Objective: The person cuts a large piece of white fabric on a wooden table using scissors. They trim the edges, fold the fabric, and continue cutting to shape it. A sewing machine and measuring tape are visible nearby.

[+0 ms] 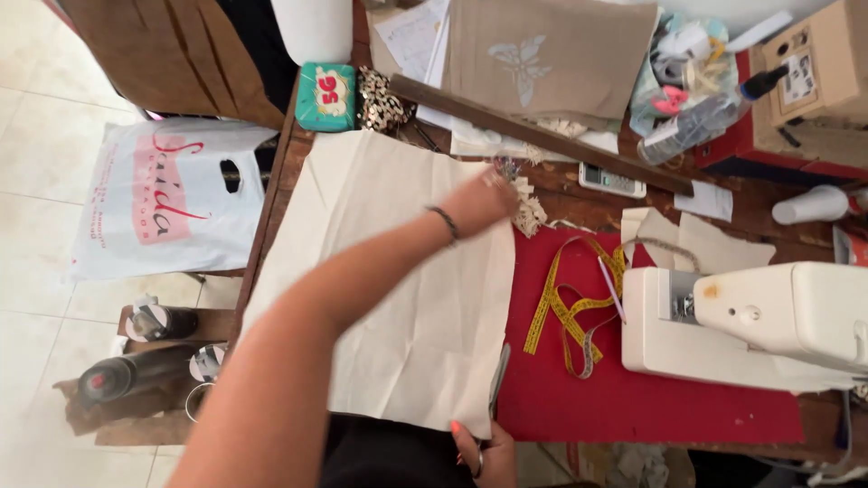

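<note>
The left hand (484, 201) reaches far across the cream cloth (398, 280), its grip closed on lace trim (524, 206). The right hand (479, 452), near edge, holds scissors (498, 380).

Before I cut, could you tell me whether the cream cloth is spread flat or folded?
Spread flat: the cream cloth lies open on the table, showing only crease lines.
</note>
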